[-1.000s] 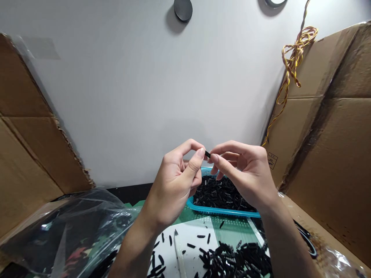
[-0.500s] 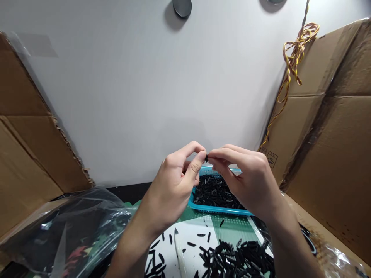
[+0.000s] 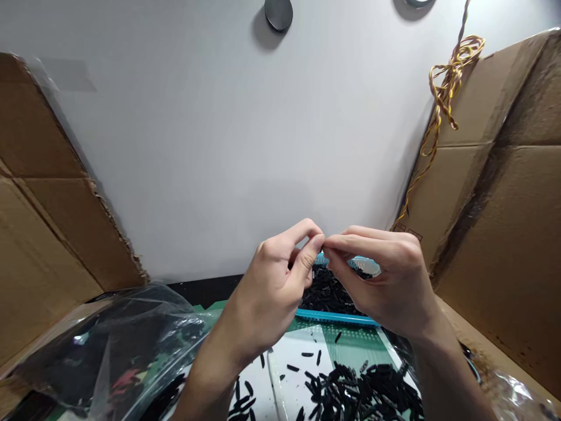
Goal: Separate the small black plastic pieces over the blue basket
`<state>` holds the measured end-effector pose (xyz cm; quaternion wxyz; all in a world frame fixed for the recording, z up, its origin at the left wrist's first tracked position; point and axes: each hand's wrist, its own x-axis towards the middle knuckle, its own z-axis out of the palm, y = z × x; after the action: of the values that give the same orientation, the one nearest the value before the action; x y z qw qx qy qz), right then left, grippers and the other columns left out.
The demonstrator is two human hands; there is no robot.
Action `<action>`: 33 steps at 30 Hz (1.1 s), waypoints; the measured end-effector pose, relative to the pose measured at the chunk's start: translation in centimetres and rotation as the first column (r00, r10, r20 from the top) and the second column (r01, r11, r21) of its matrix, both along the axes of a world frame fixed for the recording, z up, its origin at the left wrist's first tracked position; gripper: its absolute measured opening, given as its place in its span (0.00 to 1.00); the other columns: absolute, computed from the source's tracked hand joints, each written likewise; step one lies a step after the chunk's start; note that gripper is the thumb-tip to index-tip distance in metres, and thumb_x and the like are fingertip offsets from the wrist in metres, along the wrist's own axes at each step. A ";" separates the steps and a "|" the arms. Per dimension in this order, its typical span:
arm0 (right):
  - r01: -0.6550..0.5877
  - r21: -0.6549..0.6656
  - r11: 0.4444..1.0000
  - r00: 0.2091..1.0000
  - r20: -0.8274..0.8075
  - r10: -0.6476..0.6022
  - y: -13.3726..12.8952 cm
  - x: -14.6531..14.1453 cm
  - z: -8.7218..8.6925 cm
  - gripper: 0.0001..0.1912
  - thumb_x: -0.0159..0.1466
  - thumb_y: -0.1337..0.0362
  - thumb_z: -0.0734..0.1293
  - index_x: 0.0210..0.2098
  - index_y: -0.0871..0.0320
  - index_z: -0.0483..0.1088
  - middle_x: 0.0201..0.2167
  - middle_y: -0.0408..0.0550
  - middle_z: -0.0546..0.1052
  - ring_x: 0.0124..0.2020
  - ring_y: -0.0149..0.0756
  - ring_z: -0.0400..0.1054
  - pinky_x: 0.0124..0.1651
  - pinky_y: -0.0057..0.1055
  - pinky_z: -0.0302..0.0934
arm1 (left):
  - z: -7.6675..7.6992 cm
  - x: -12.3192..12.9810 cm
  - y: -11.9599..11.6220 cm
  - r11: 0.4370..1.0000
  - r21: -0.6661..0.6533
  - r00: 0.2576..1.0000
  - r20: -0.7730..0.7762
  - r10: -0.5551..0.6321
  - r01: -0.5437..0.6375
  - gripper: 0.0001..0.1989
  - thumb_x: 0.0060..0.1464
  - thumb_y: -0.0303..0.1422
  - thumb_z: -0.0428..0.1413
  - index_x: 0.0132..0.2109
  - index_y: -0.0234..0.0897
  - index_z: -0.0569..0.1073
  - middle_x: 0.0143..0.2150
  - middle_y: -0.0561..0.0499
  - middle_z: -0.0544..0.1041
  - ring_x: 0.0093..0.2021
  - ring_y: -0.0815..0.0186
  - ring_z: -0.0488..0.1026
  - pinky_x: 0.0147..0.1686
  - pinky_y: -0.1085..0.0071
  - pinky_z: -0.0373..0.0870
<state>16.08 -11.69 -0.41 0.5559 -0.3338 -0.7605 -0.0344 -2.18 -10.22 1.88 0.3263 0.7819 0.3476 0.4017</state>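
Note:
My left hand [image 3: 276,283] and my right hand [image 3: 385,278] meet fingertip to fingertip above a blue plastic basket [image 3: 337,317]. Both are closed in a pinch around a small black strip-like piece, which the fingertips now almost wholly hide. Many similar black pieces [image 3: 328,292] fill the basket behind my hands. Below, a heap of slim black pieces [image 3: 363,389] lies on the white sheet and green mat. A smaller group of black pieces [image 3: 242,403] is to its left, and a slim white pen-like tool [image 3: 276,386] rests between the two groups.
Cardboard panels stand at the left [image 3: 56,193] and right [image 3: 504,204], before a pale wall [image 3: 219,146]. A clear plastic bag [image 3: 118,351] spreads at the lower left. Twisted yellow-brown wire [image 3: 451,82] hangs at the upper right. Crumpled clear plastic [image 3: 517,392] lies lower right.
Both hands have shifted slightly right and down in the picture, and their fingertips have come closer together. The black piece, visible between them before, is now mostly covered.

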 end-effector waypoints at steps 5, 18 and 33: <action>-0.023 0.041 0.999 0.996 -0.082 0.026 -0.2 -0.6 0.3 0.10 0.64 0.76 0.70 0.29 0.59 0.81 0.23 0.41 0.75 0.22 0.28 0.67 0.27 0.30 0.63 | 0.0 -0.5 0.2 0.995 -0.046 0.996 0.048 -0.081 0.083 0.17 0.73 0.47 0.54 0.40 0.41 0.72 0.24 0.60 0.59 0.23 0.73 0.53 0.21 0.76 0.52; -0.076 0.078 0.994 0.947 -0.308 0.096 -0.6 -0.3 0.6 0.10 0.65 0.77 0.73 0.37 0.57 0.84 0.30 0.42 0.82 0.28 0.31 0.76 0.33 0.32 0.72 | -0.4 -0.6 0.6 0.977 -0.070 0.944 0.279 -0.177 0.204 0.11 0.74 0.43 0.55 0.43 0.43 0.72 0.23 0.61 0.58 0.20 0.78 0.51 0.18 0.81 0.48; -0.148 -0.022 0.989 0.979 -0.149 0.143 -0.7 0.2 0.7 0.07 0.71 0.72 0.72 0.41 0.57 0.83 0.31 0.40 0.84 0.29 0.29 0.78 0.34 0.31 0.72 | -0.2 -0.2 0.3 0.988 -0.010 0.952 0.270 -0.146 0.154 0.11 0.74 0.42 0.55 0.42 0.43 0.74 0.21 0.62 0.58 0.20 0.77 0.52 0.19 0.80 0.51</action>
<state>16.30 -12.37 0.34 0.6058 -0.2881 -0.7404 0.0435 -2.39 -9.94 1.67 0.4121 0.7391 0.2459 0.4727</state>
